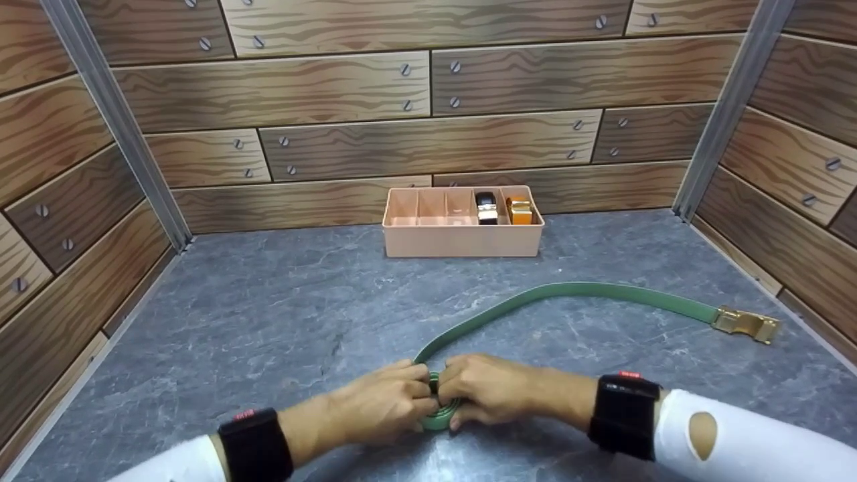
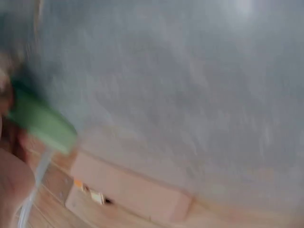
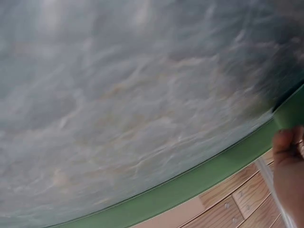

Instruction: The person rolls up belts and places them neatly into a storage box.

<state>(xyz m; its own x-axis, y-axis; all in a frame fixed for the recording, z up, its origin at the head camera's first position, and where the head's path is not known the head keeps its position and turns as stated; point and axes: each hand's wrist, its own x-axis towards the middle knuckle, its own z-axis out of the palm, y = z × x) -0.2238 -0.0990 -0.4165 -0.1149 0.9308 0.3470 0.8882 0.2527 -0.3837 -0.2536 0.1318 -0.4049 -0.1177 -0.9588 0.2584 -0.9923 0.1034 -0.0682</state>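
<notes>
A green belt point(image 1: 569, 290) stands on its edge on the grey tabletop, its near end wound into a small coil point(image 1: 438, 420). From the coil the strap curves up and right to a gold buckle point(image 1: 744, 324). My left hand point(image 1: 388, 402) grips the coil from the left with bent fingers. On its right side, my right hand point(image 1: 492, 388) pinches the coil between fingers and thumb. The left wrist view is blurred; a piece of the green belt point(image 2: 42, 121) shows beside the fingers. In the right wrist view the strap point(image 3: 204, 178) runs to the fingertips.
A pink divided box point(image 1: 462, 241) stands at the back, near the wood-patterned wall point(image 1: 348, 87). Its right compartments hold a rolled black belt point(image 1: 487, 207) and a rolled orange belt point(image 1: 519, 210). Wood-patterned side walls rise left and right.
</notes>
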